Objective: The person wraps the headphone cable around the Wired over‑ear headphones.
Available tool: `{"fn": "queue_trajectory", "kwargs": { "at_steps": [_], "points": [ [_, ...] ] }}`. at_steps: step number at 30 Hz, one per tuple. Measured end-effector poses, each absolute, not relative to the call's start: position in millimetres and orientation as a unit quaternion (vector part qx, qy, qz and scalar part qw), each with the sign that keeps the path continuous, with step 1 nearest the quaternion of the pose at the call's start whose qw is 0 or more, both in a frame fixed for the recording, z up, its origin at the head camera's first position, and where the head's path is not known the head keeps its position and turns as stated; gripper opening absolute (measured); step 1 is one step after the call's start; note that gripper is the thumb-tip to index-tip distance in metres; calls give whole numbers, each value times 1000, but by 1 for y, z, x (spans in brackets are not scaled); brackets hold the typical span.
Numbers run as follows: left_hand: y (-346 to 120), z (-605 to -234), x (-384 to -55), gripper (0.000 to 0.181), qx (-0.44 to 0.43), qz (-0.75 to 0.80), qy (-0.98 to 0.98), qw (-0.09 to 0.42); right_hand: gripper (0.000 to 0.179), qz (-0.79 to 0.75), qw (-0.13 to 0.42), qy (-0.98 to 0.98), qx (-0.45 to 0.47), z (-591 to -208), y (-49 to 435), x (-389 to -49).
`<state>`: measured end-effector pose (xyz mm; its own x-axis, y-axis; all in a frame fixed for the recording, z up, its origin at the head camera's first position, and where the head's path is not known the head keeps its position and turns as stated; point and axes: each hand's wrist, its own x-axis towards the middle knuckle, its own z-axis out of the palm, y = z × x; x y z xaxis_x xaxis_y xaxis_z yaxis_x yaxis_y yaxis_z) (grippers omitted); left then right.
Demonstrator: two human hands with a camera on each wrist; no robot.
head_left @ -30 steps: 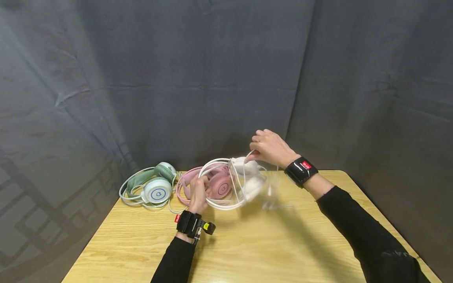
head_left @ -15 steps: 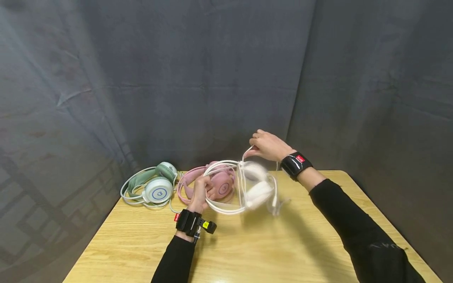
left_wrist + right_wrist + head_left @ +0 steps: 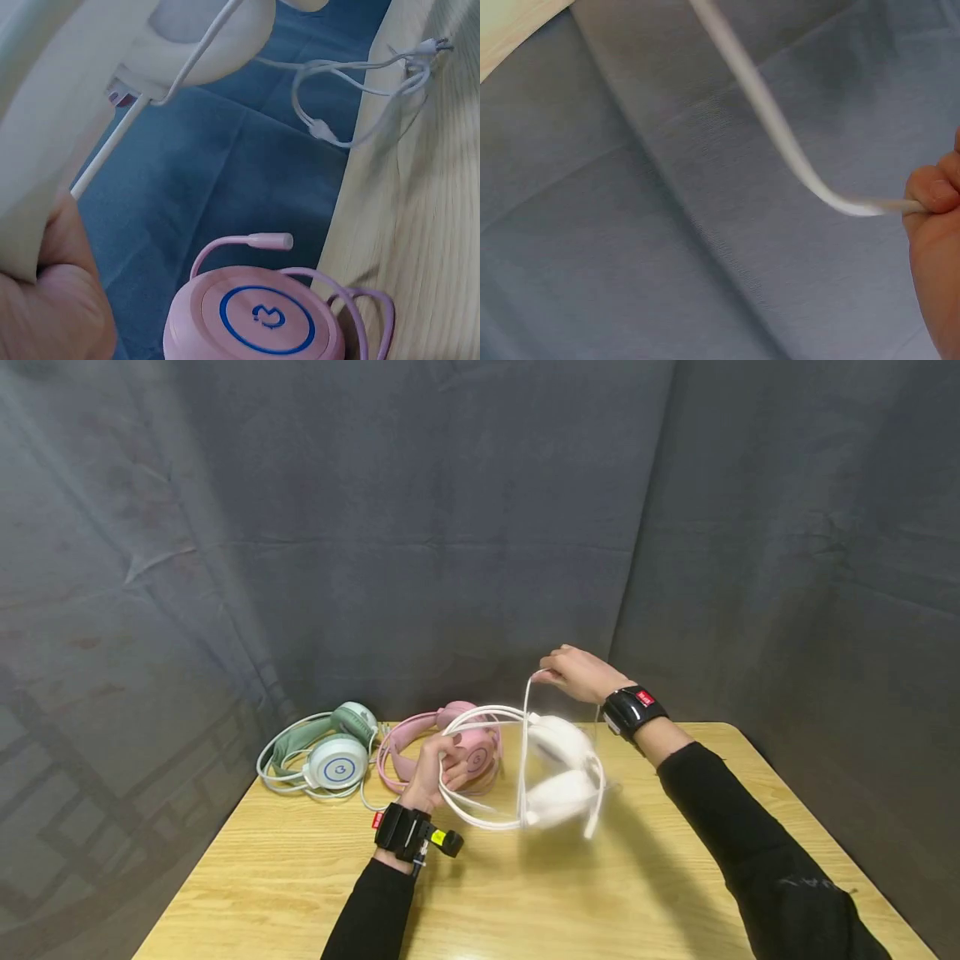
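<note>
Headphones (image 3: 561, 742), white, hang just right of the pink headset (image 3: 259, 322); my left hand (image 3: 433, 774) grips their headband (image 3: 56, 112), my right hand (image 3: 583, 676) pinches their cable (image 3: 769, 112). A hard tug, I judge, could twist them loose.

The white headphones (image 3: 561, 742) look washed-out and motion-blurred. Soft shadows fall on the table (image 3: 517, 902) beneath and right of them; behind them, the curtain (image 3: 420, 543) is dim.

The head camera looks down from the near side; wrist cameras are close. Head and left share the white headphones (image 3: 558, 745); right faces gray cloth (image 3: 615, 225).
</note>
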<state>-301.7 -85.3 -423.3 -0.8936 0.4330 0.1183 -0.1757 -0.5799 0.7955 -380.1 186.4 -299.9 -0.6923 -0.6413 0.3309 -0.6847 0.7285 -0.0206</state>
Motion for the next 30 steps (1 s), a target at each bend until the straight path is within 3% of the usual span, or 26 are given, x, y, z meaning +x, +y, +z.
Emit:
{"fn": "queue_trajectory", "kwargs": {
  "at_steps": [8, 14, 22, 30],
  "points": [
    [-90, -425, -306, 25, 219, 900, 291, 237, 30, 158, 58, -942, 292, -315, 208, -390],
    [-95, -425, -308, 19, 229, 910, 169, 302, 27, 185, 48, -949, 252, -348, 231, -397],
    [-100, -423, -307, 28, 190, 931, 127, 285, 30, 210, 33, -954, 209, -379, 257, -391],
    [-102, -421, -305, 26, 160, 948, 117, 248, 30, 204, 30, -959, 194, -402, 270, -385]
  ]
}}
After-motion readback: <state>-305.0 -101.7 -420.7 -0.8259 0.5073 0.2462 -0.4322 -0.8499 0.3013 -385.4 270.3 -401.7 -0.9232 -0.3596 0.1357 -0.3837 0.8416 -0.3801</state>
